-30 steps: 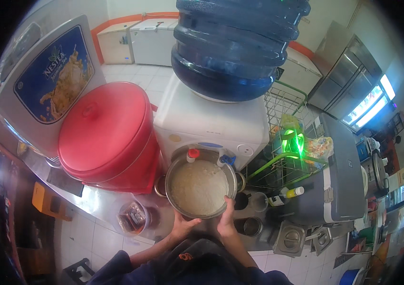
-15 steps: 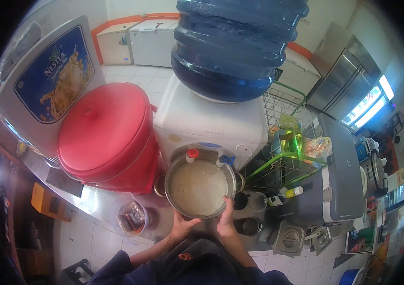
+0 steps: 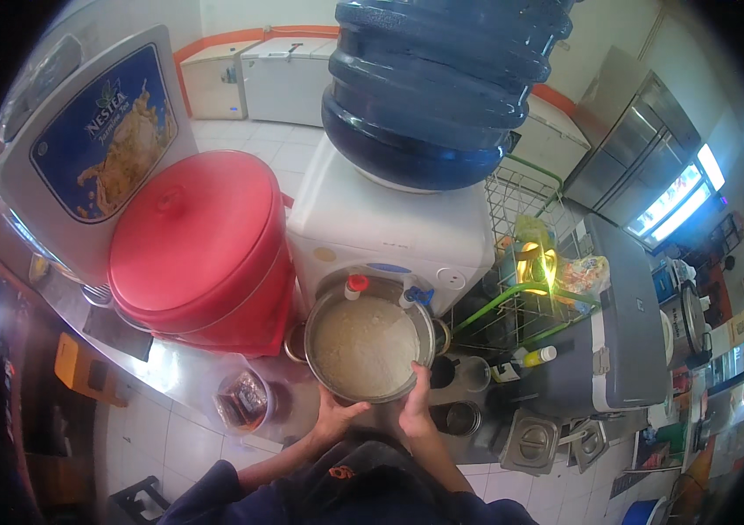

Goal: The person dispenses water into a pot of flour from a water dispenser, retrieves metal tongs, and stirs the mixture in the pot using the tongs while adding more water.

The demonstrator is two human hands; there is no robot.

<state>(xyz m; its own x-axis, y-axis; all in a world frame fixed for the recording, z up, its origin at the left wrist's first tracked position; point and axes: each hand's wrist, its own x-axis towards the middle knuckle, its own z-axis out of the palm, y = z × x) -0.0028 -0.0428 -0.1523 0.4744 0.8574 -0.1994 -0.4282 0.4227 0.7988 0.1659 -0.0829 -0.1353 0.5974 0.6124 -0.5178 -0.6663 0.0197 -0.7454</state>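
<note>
A round metal pot (image 3: 432,337) sits under the taps of a white water dispenser (image 3: 389,229), close below its front. Pale, cloudy contents (image 3: 363,350), whiter toward the right, fill much of it; they look like rice in water, though the grain is hard to make out. At the pot's near left side my left hand (image 3: 337,418) supports it, thumb outstretched and fingers partly hidden beneath. My right hand (image 3: 416,404) grips the near right rim, its thumb over the edge. Above the pot are a red tap (image 3: 356,284) and a blue tap (image 3: 418,297).
A large blue water bottle (image 3: 442,96) stands on the dispenser. To the left is a red lidded drum (image 3: 201,245); nearer, a plastic tub (image 3: 245,401) holds packets. Rightward are a green wire rack (image 3: 521,289), a grey cooler box (image 3: 626,315) and metal lids (image 3: 531,440).
The view has shifted very slightly. Both hands keep their hold on the pot, which stays under the taps; its contents look much the same.
</note>
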